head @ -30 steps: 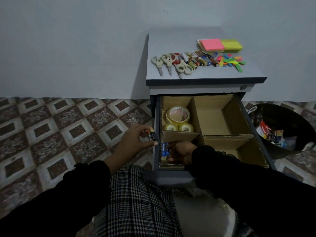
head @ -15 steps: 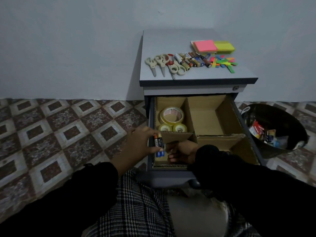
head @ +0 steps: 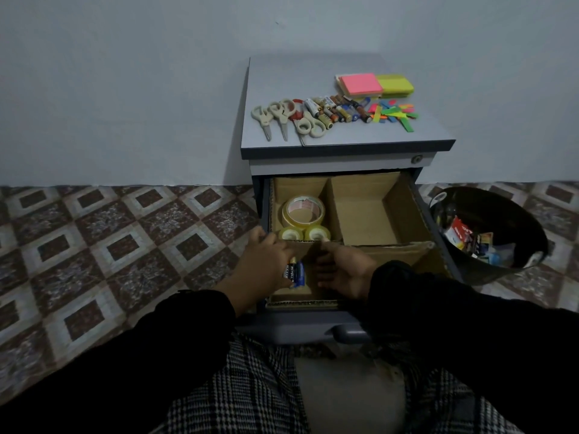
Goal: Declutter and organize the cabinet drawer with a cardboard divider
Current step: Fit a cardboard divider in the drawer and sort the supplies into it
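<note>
Inside front-left compartment of brown cardboard divider [head: 335, 208], left hand [head: 266, 264] pinches blue-black cylindrical batteries [head: 294, 272]; right hand [head: 343, 270] spread beside; risk: batteries roll loose, thin partition buckles

Only legible-ish text: white lettering down the blue battery [head: 297, 272] in the near-left divider cell, looks like "ROYAL", not certain. Print on the trash bin [head: 529, 211] wrappers is too blurred.
</note>
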Demonstrator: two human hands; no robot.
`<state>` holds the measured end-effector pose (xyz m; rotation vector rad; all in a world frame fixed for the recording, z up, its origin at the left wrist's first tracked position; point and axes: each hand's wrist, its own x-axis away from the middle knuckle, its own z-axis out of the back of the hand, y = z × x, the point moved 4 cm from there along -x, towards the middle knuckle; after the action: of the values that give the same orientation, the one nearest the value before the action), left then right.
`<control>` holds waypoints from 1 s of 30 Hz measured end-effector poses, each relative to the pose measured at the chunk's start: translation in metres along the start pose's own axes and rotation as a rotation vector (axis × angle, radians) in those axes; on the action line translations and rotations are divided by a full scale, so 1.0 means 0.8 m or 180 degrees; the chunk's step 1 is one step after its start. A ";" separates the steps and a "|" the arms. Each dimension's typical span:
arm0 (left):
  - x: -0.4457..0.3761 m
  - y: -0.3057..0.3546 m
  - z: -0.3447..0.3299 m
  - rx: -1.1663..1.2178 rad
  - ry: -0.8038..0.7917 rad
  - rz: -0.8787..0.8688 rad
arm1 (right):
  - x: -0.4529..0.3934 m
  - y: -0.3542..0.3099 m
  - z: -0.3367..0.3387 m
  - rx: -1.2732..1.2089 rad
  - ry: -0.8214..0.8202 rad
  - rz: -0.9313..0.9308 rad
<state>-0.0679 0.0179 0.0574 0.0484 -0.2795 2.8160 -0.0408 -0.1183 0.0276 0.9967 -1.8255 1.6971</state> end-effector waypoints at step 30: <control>-0.031 0.029 -0.014 -0.0173 0.0406 -0.0465 | -0.020 0.009 -0.007 -0.0160 0.0356 0.0271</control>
<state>-0.0517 -0.0090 0.0408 -0.1178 -0.3096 2.6516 -0.0365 -0.1099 0.0116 0.7976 -1.8517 1.7116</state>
